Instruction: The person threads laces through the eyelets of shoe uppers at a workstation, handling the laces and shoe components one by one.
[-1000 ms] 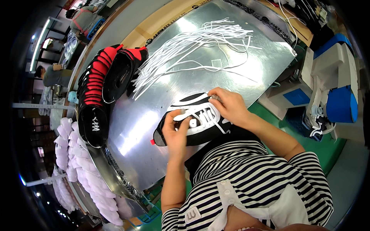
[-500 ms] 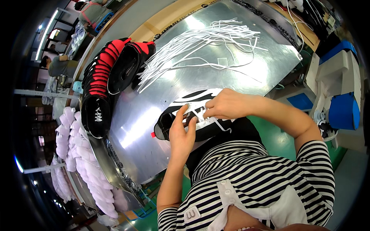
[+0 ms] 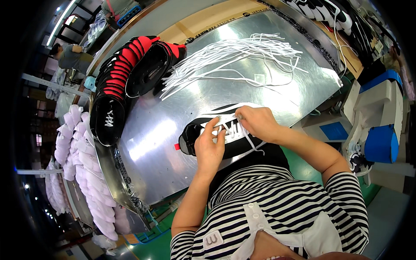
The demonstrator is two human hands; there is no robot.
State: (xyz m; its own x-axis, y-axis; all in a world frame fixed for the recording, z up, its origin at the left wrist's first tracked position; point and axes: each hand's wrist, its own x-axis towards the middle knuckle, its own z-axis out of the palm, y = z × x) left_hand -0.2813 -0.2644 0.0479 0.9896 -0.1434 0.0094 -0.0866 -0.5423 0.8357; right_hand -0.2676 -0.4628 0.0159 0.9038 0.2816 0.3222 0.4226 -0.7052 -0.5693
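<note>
Where the black-and-white shoe (image 3: 237, 146) lies: mid-frame, under both hands, long axis left to right, heel left
Left hand (image 3: 210, 147): nearer the heel, thumb and finger parted, grip unclear
Right hand (image 3: 259, 123): at the white lace (image 3: 235, 131), fingertips bunched, grasp hidden

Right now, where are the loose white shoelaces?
Head view, upper middle: the loose white shoelaces lie on the metal table, right of the red-and-black shoes and beyond the black-and-white sneaker.
</note>
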